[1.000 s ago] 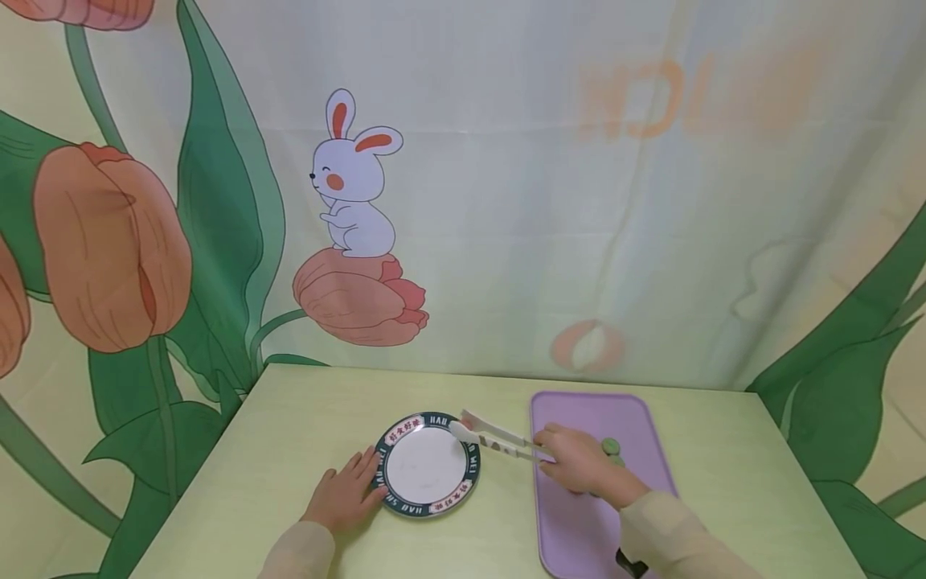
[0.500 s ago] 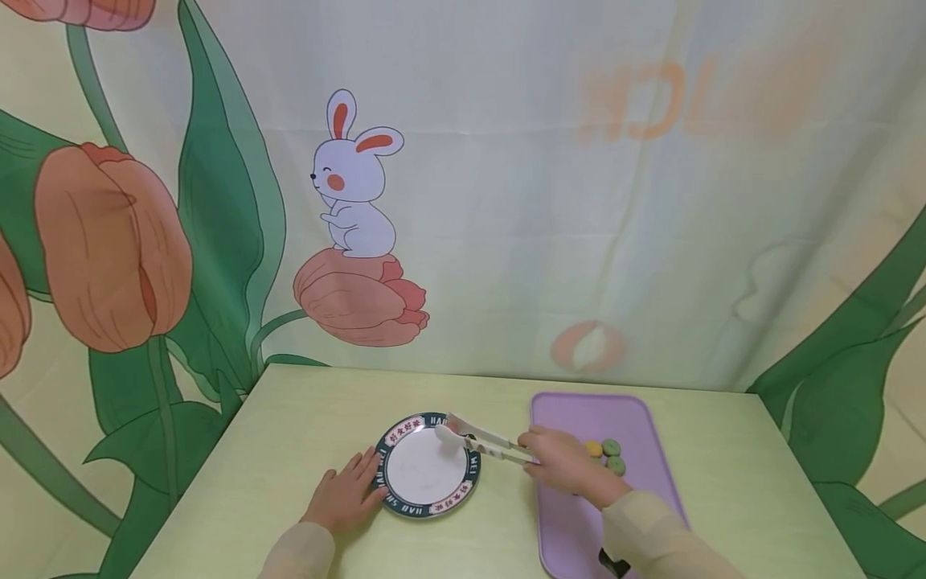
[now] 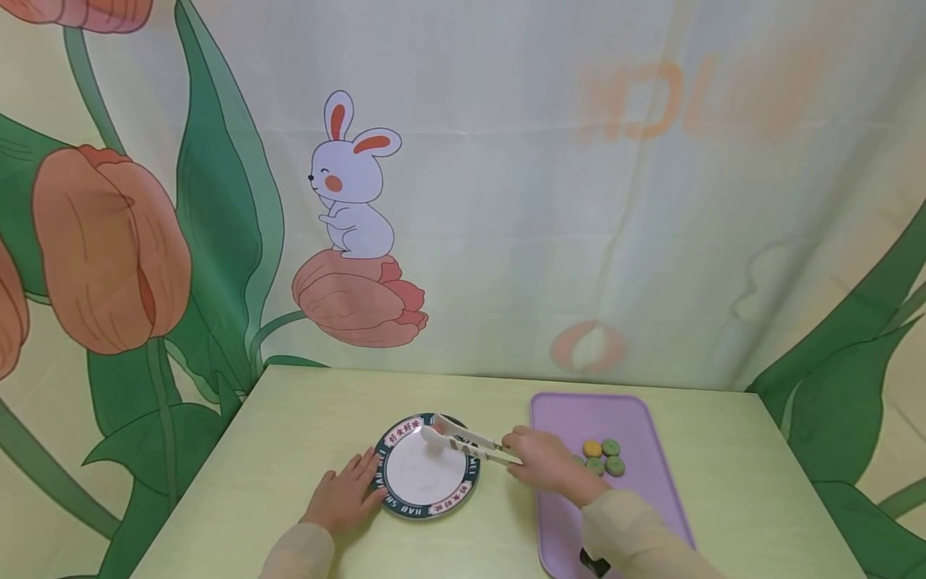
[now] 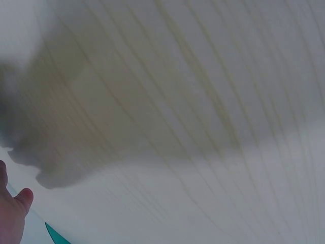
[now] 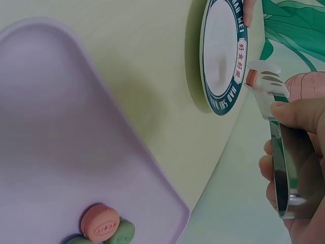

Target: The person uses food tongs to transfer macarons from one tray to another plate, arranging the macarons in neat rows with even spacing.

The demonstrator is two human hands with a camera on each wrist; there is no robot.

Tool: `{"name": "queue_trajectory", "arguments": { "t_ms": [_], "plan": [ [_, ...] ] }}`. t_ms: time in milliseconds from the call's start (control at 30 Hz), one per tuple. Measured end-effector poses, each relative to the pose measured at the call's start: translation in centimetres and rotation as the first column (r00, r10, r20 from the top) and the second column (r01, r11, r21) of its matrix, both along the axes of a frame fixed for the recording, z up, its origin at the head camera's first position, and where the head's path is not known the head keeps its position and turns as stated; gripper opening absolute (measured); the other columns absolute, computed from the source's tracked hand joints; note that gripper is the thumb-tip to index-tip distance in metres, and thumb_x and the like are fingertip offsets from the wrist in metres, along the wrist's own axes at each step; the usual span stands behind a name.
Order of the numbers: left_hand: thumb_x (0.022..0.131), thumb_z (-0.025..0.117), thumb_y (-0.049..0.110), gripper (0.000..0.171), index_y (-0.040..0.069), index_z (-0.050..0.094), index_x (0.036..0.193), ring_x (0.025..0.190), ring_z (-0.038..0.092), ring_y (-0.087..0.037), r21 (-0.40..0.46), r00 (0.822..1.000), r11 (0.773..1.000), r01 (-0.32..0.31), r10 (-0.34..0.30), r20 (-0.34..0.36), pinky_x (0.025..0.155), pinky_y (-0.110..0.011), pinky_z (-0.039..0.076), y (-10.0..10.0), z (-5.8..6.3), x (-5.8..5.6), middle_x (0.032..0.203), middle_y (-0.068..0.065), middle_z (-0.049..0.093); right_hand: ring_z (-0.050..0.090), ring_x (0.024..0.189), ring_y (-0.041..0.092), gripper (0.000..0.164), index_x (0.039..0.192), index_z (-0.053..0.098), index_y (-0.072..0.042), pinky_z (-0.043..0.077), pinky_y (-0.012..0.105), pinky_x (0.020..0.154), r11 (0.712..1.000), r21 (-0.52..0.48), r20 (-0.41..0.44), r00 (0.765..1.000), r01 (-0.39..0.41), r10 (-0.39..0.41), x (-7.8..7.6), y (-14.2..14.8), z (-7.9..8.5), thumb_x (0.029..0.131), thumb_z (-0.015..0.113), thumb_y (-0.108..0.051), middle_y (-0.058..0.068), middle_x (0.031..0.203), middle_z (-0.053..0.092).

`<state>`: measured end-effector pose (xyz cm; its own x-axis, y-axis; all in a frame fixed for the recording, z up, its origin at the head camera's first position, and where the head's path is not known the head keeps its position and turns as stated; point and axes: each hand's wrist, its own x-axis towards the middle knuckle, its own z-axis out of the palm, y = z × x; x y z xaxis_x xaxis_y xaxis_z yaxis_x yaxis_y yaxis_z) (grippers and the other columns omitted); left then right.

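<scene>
My right hand grips a pair of metal tongs with white tips. Between those tips sits a small reddish-orange round piece, mostly covered in the head view. The tongs reach over a white plate with a dark green lettered rim. My left hand lies with fingers spread at the plate's left edge, fingertips touching the rim. Only part of the left hand enters the left wrist view. On the purple tray are several small round pieces, green and one yellow-orange.
The tray stands on the pale table to the plate's right, under my right forearm. Behind the table hangs a printed curtain with tulips and a rabbit. A dark band shows at my right sleeve.
My right hand has moved left with the tongs, bringing their tips farther in over the plate. More pieces on the tray have come into view. The left hand stays put.
</scene>
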<state>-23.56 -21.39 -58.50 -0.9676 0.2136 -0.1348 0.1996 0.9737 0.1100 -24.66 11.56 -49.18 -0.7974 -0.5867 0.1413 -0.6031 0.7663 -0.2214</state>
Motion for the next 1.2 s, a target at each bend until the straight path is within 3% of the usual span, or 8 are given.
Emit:
{"name": "queue_trajectory", "arguments": {
  "t_ms": [400,933,1200],
  "plan": [
    [0.087,0.035,0.057,0.068,0.013,0.031,0.138,0.132,0.027,-0.028,-0.005,1.000,1.000,0.005,-0.005,-0.002,0.100,-0.057,0.028,-0.1,-0.1,0.1,0.146,-0.004,0.026,0.053,0.065,0.011,0.019,0.091,0.062,-0.009,0.043,0.021,0.054,1.000,-0.001,-0.003,1.000,0.009,-0.009,-0.2,-1.6,-0.8,0.073,0.064,-0.015,0.002,0.082,0.060],
    [0.087,0.035,0.056,0.068,0.012,0.030,0.138,0.132,0.027,-0.028,0.009,1.000,1.000,0.007,-0.007,-0.001,0.100,-0.057,0.027,-0.2,-0.3,-0.1,0.146,-0.004,0.026,0.046,0.059,0.009,0.010,0.080,0.059,-0.012,0.039,0.022,0.051,0.999,0.023,-0.037,0.999,0.027,-0.026,-0.5,-3.2,-1.4,0.072,0.063,-0.016,-0.003,0.071,0.051],
    [0.087,0.035,0.056,0.068,0.012,0.030,0.138,0.132,0.028,-0.028,0.011,1.000,1.000,0.015,-0.015,-0.003,0.099,-0.057,0.028,-0.2,-0.2,0.0,0.146,-0.005,0.027,0.046,0.058,0.009,0.013,0.084,0.062,-0.009,0.038,0.022,0.049,0.999,0.019,-0.010,0.999,0.037,-0.037,-0.9,-4.0,-1.9,0.072,0.064,-0.015,-0.002,0.074,0.054]
  ]
}}
